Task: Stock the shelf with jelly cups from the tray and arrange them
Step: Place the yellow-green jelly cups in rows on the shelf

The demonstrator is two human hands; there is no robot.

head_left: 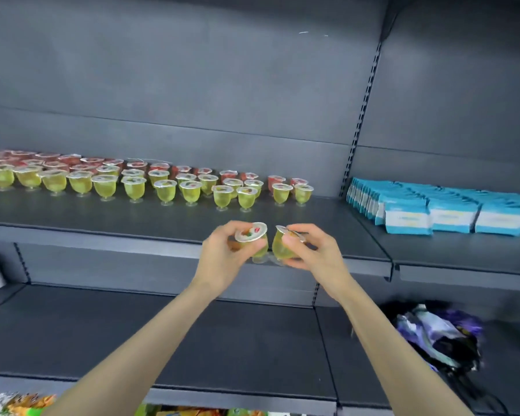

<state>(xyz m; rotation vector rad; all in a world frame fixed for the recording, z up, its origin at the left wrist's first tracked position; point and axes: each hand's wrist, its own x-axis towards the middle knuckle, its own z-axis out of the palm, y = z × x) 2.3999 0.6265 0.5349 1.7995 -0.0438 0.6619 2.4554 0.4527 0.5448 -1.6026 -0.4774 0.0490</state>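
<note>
My left hand (222, 253) grips a yellow-green jelly cup (251, 234) with a foil lid, held in front of the shelf edge. My right hand (309, 250) grips a second yellow-green jelly cup (279, 247), tilted to the left, its side close to the first cup. Both cups hover just in front of the dark grey shelf (162, 214). On that shelf stand rows of yellow-green jelly cups (165, 190) in front and red jelly cups (159, 167) behind, running from the far left to about the middle. No tray is in view.
Blue and white packets (433, 208) fill the neighbouring shelf on the right. A lower grey shelf (132, 334) lies under my arms, with a dark purple bag (442, 337) at its right. Colourful snack packs (27, 403) show at the bottom edge. A slotted upright (364, 109) divides the bays.
</note>
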